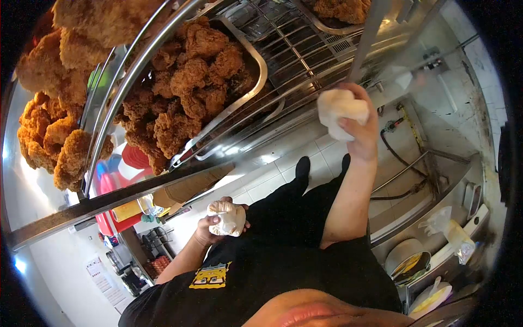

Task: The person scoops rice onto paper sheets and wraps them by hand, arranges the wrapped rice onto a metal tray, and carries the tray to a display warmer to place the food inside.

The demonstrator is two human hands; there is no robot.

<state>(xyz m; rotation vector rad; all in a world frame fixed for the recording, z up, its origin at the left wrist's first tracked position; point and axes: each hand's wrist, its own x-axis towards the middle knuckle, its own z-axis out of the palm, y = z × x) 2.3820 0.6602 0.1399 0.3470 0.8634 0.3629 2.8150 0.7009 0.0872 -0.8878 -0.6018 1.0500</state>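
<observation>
My left hand (204,231) is in front of my waist, its fingers wrapped round a rounded white bundle (226,218). The bundle has a creased, slightly shiny surface, and its contents cannot be made out. My right hand (364,126) is raised beside the metal rack and grips a thick white wad (339,109). That wad looks soft and folded, like cloth or paper, and is slightly blurred. The two hands are well apart.
Fried chicken pieces (193,71) fill a metal tray (260,68) on a wire rack (297,52). More fried chicken (43,136) lies behind a curved metal rail (122,90). A metal pot (406,252) stands at the lower right. Hoses (400,152) run near the tiled floor (261,186).
</observation>
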